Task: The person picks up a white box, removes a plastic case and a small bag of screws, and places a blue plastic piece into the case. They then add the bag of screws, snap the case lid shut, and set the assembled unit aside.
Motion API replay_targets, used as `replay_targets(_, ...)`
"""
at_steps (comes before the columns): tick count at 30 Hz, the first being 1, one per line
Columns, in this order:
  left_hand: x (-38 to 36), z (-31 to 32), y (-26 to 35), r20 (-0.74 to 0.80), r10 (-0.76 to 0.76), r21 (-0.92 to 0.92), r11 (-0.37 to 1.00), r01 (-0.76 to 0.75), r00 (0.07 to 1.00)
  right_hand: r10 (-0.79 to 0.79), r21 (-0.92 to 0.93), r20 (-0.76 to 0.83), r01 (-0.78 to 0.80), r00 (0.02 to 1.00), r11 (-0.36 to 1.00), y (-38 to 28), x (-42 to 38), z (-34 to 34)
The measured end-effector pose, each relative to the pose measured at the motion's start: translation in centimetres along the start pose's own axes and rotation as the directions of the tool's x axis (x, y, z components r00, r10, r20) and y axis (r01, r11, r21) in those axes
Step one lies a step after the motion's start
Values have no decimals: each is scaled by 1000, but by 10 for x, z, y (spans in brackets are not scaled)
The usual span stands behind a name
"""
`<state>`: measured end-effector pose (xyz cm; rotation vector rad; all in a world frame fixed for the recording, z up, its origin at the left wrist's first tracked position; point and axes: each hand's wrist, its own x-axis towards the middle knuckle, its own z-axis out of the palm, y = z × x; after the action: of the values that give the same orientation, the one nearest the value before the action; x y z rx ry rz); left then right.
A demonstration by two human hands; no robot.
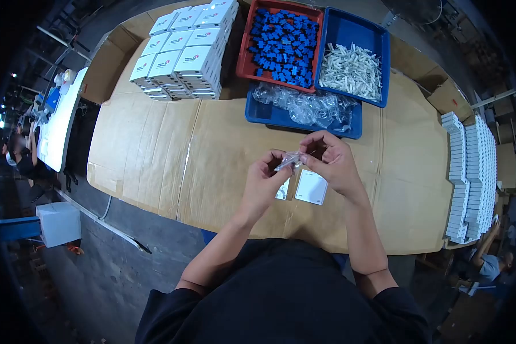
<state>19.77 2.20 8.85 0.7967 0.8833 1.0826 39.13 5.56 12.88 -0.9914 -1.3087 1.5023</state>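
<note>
Both of my hands meet above the cardboard-covered table (155,149). Between them is a small clear plastic bag (288,161); my left hand (265,180) pinches its near end and my right hand (331,160) pinches its far end. What the bag contains is too small to make out. Just below my hands, a small white box (311,187) lies flat on the cardboard, partly hidden by my left hand.
At the back stand a red tray of several blue parts (284,43), a blue tray of white parts (352,69) and a blue tray of clear bags (304,109). Stacked white boxes (183,51) sit back left. Rows of white boxes (470,172) line the right edge. Other people work at both sides.
</note>
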Motion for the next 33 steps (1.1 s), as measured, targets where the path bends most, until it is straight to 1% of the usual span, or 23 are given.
replay_targets(2,0,0,0,10,-3,-55,998,3,1000,3,40,-32,-1,999,999,0,-3,1)
replay_targets(5,-3,16,13,-11,-51,-99,994,50,999,-14,56,-69,18,998,998,-5,-4,-1)
replay_targets(6,-1,11,8,18,-58,-50,997,59,998,15,49,-32,-13,999,999,-6,-5,-3)
replay_targets(9,-2,11,-1,-16,-90,-180,980,86,996,3,82,-17,-1,1000,997,-3,-6,-3)
replay_targets(10,-2,12,-2,-17,-87,-216,973,81,996,8,60,-34,-6,999,998,-4,-6,-2)
replay_targets(13,-3,17,-2,-14,-121,-251,961,114,993,20,-2,-80,-20,997,1000,-6,-8,-3)
replay_targets(16,1,13,-12,23,-72,-177,981,75,997,32,-45,-103,-36,994,998,-3,-9,-2)
replay_targets(18,1,14,-12,-6,-43,-151,988,41,999,67,-68,-111,-74,992,995,-5,-11,0)
replay_targets(21,2,19,-13,-44,4,-133,991,-10,999,71,27,-92,-69,993,997,0,-12,4)
replay_targets(22,2,20,-13,-55,20,-130,991,-27,998,60,27,-106,-58,993,998,3,-12,5)
replay_targets(25,0,17,-12,-68,-15,-105,994,8,998,39,31,-156,-35,987,999,8,-13,6)
replay_targets(28,-1,19,-8,-77,-4,-107,994,-4,997,31,36,-194,-24,980,999,8,-12,4)
replay_targets(31,-2,21,0,-48,77,84,994,-73,996,22,7,-174,-21,984,1000,8,-14,0)
replay_targets(33,2,20,3,-38,264,253,935,-247,964,31,-13,-129,-33,991,999,2,-17,-1)
